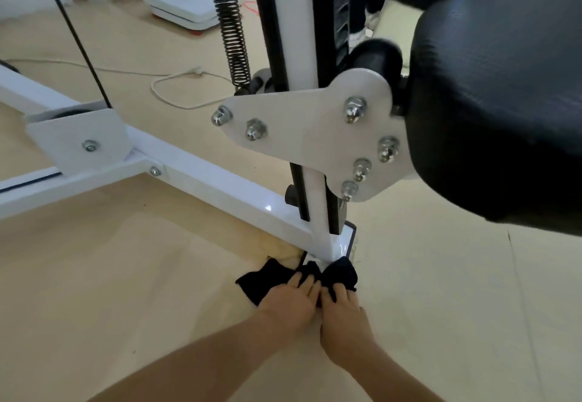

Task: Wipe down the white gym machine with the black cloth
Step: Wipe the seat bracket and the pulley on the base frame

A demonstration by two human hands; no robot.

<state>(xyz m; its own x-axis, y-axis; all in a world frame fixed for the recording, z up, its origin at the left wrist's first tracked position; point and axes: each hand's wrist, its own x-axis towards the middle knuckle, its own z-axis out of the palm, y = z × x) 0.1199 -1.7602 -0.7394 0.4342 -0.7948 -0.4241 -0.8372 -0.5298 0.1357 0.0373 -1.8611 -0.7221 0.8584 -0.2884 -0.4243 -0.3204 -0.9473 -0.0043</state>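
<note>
Head view: low beside the white gym machine (220, 178), the black cloth (261, 285) lies on the floor (126, 275) against the post (333, 244), the left hand (293, 301) flat on it, grip open. The right hand (345, 313) sinks fingertips into a fold, grip unclear. Soft and light, the cloth likely bunches; hold mid-fold.

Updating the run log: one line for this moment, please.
stage: wiping foot of white gym machine | black cloth: on floor at upright's base | left hand: pressing cloth | right hand: on cloth

Left hand (290, 303), right hand (345, 316) and forearms (201, 360) are bare.
</note>
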